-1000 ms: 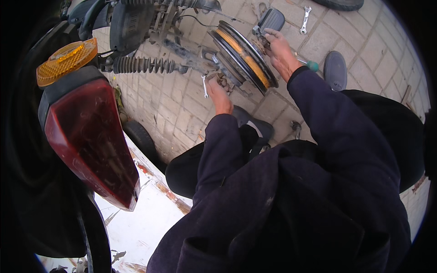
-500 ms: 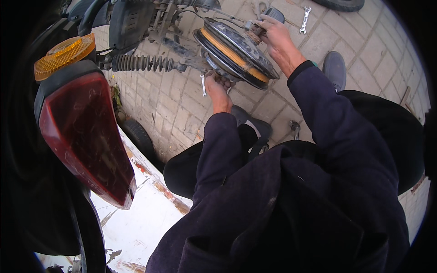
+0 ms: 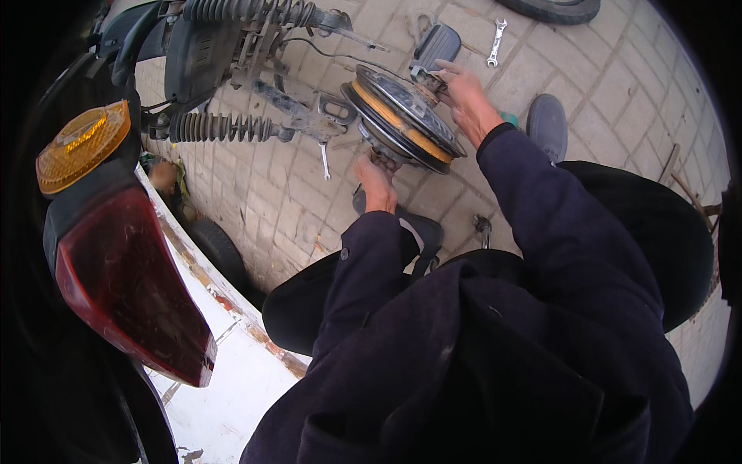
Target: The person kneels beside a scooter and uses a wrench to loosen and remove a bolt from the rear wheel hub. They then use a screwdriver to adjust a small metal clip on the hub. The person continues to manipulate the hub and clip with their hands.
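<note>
Wheel (image 3: 397, 119) at upper centre of frame, held tilted. Left hand (image 3: 377, 182) grasps its lower-left side; right hand (image 3: 468, 97) grips its upper-right side, probably by the hub (image 3: 424, 93). Uneven support could tip it onto the paving (image 3: 270, 193).

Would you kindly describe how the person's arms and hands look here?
The left sleeve and right sleeve are dark navy-purple, the left with a round button, the right with a black cuff. The left hand and right hand wear no gloves.

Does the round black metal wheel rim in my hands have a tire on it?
No, the rim is bare, with its orange band exposed.
</note>
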`<state>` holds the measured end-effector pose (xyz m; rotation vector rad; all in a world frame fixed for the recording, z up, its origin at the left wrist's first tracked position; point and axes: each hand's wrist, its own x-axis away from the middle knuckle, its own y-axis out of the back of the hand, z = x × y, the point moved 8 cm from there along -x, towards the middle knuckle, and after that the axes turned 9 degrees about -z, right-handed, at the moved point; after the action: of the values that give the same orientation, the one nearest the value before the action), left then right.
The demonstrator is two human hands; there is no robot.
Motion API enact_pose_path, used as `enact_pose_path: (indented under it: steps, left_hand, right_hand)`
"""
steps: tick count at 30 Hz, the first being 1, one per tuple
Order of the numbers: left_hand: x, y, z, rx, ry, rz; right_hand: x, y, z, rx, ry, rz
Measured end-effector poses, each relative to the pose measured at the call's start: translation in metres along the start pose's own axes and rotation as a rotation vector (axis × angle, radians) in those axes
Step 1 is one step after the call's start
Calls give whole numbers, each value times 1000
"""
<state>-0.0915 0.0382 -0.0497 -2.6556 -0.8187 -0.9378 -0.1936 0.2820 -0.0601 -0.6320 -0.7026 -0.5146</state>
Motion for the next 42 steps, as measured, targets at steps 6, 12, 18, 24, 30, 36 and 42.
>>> enact_pose_path:
  steps: [6, 12, 18, 24, 30, 36, 42]
  left_hand:
    - [0, 2, 27, 111, 101, -52]
    - [5, 3, 38, -224, 123, -91]
    - [-10, 18, 47, -407, -59, -237]
    - [-23, 11, 28, -485, -531, -169]
    - [-17, 26, 46, -496, -158, -195]
    - [-20, 16, 30, -443, -232, -292]
    - [-26, 5, 18, -271, -79, -271]
  right_hand:
    - [-9, -1, 0, 167, -5, 116]
    - [7, 9, 13, 357, 159, 18]
    - [92, 29, 69, 907, 705, -438]
    - [187, -21, 40, 1056, 1256, 152]
    - [162, 29, 11, 1484, 1051, 251]
    - [162, 11, 21, 1408, 1228, 207]
    - [154, -9, 39, 1346, 1225, 154]
